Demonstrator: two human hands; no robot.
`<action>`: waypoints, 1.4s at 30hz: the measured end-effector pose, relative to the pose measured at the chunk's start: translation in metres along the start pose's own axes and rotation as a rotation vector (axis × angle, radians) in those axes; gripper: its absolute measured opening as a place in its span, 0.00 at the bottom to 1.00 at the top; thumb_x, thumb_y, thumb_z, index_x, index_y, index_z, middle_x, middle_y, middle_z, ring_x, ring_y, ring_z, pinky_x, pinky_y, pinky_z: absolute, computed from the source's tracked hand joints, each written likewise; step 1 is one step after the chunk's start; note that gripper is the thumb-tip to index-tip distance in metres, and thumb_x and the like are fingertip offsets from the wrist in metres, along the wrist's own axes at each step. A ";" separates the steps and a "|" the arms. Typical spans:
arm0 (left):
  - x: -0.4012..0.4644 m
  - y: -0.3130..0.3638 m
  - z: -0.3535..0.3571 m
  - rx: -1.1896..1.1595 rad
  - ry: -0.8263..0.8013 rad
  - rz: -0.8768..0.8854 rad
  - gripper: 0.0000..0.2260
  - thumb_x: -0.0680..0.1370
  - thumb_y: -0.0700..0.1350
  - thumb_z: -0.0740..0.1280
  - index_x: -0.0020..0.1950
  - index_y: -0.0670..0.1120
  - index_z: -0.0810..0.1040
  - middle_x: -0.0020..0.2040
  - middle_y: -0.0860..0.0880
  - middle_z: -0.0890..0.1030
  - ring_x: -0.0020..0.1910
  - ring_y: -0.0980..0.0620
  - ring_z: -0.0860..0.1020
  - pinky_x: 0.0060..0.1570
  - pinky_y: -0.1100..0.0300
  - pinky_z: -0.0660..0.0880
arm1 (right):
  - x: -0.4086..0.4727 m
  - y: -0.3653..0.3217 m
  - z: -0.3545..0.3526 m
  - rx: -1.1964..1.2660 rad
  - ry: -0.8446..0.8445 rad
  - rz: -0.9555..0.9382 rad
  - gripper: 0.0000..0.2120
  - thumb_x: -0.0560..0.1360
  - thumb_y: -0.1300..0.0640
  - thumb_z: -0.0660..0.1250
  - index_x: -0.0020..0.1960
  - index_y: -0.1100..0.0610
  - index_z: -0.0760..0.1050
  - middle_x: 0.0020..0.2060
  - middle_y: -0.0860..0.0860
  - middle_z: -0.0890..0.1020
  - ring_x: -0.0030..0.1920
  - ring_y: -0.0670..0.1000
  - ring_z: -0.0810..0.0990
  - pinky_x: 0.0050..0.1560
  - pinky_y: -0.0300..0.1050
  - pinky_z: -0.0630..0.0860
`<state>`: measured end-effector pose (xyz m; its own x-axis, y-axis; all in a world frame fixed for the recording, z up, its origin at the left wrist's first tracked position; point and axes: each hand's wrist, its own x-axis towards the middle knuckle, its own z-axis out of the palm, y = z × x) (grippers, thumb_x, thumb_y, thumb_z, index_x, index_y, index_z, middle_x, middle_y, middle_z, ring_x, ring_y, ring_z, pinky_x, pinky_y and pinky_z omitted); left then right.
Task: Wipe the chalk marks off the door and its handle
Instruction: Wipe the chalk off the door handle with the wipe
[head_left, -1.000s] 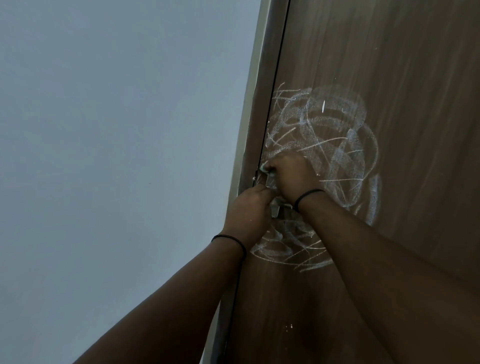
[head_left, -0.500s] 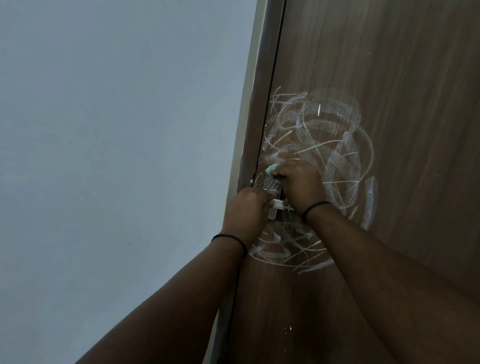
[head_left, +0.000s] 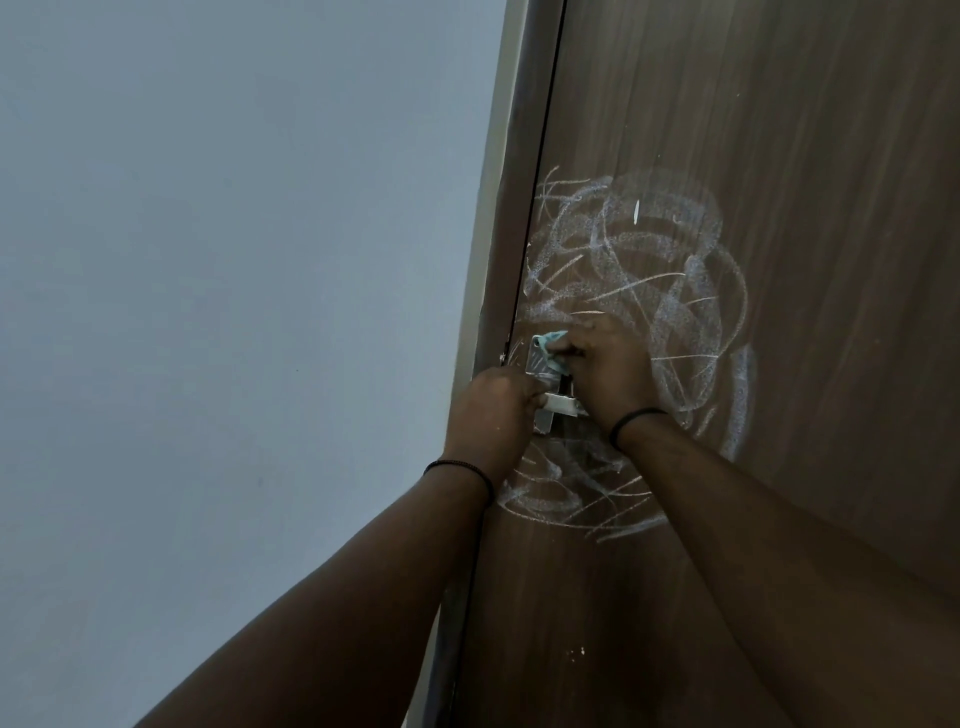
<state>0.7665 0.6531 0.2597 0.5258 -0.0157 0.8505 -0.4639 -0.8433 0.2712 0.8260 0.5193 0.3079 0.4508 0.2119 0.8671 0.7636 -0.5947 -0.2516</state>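
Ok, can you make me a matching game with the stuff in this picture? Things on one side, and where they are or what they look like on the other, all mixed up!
Things:
1. cloth
2. chalk marks
3. handle
4. wall

Descriptions:
A. plain pale grey, left of the door
B. white scribbles on the brown wood
C. light blue, pinched in the right hand
D. silvery metal, gripped by the left hand

Pairs: 1-C, 2-B, 3-D, 4-A

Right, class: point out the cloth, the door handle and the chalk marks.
cloth (head_left: 707, 349), head view: light blue fold beside the right hand's fingers.
door handle (head_left: 562, 403), head view: pale lever between the hands.
chalk marks (head_left: 649, 270), head view: scribble above the handle.
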 end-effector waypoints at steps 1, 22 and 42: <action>0.000 0.000 0.000 -0.002 0.004 0.000 0.08 0.77 0.40 0.67 0.47 0.43 0.86 0.42 0.45 0.84 0.42 0.47 0.80 0.43 0.51 0.77 | 0.002 0.001 -0.002 0.007 0.001 0.025 0.07 0.69 0.66 0.74 0.44 0.57 0.85 0.43 0.52 0.80 0.44 0.48 0.77 0.42 0.30 0.69; -0.001 0.000 0.002 -0.008 0.037 -0.017 0.07 0.77 0.40 0.68 0.50 0.44 0.86 0.45 0.46 0.85 0.45 0.48 0.81 0.46 0.54 0.78 | 0.019 -0.012 0.004 -0.209 -0.093 -0.223 0.07 0.73 0.67 0.70 0.46 0.60 0.86 0.43 0.56 0.86 0.46 0.55 0.81 0.46 0.43 0.76; 0.008 0.002 0.002 0.030 -0.044 -0.106 0.06 0.76 0.41 0.70 0.51 0.45 0.86 0.48 0.46 0.84 0.47 0.49 0.81 0.49 0.54 0.79 | 0.014 -0.012 0.001 -0.174 -0.051 -0.002 0.07 0.74 0.62 0.70 0.47 0.56 0.86 0.46 0.52 0.85 0.46 0.52 0.82 0.47 0.47 0.79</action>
<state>0.7708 0.6498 0.2662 0.6020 0.0514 0.7968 -0.3830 -0.8571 0.3446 0.8243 0.5303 0.3227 0.4760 0.2497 0.8433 0.6748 -0.7185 -0.1682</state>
